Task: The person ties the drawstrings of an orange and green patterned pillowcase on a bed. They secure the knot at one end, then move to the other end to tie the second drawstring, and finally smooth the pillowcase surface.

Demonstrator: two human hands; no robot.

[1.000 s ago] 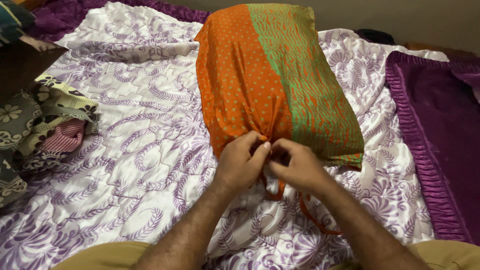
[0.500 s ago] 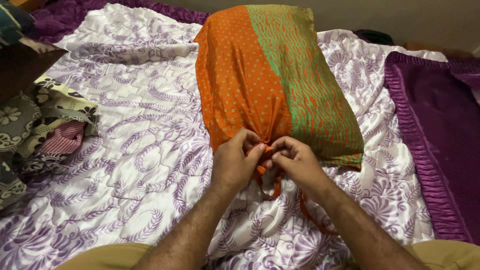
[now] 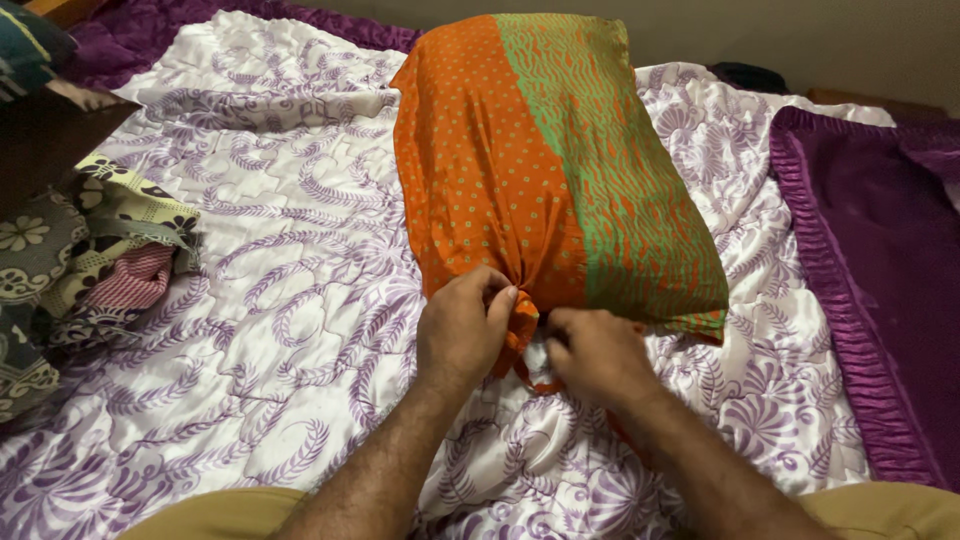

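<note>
Both hands (image 3: 530,340) pinch the orange pillowcase's (image 3: 480,170) tie strings (image 3: 522,335).

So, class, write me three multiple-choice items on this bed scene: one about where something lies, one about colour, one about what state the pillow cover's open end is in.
1. Where is the heap of patterned clothes?
A. At the left edge of the bed
B. On top of the pillow
C. On the purple blanket

2. What colours is the pillow cover?
A. Blue and white
B. Orange and green
C. Plain purple

3. What state is the cover's near end in?
A. Lying flat and open
B. Gathered up, with both hands on the orange ties
C. Zipped shut

Answers: 1 A, the heap lies at the quilt's left edge. 2 B, an orange dotted part meets a green striped part. 3 B, the left hand and right hand pinch the bunched fabric.
</note>
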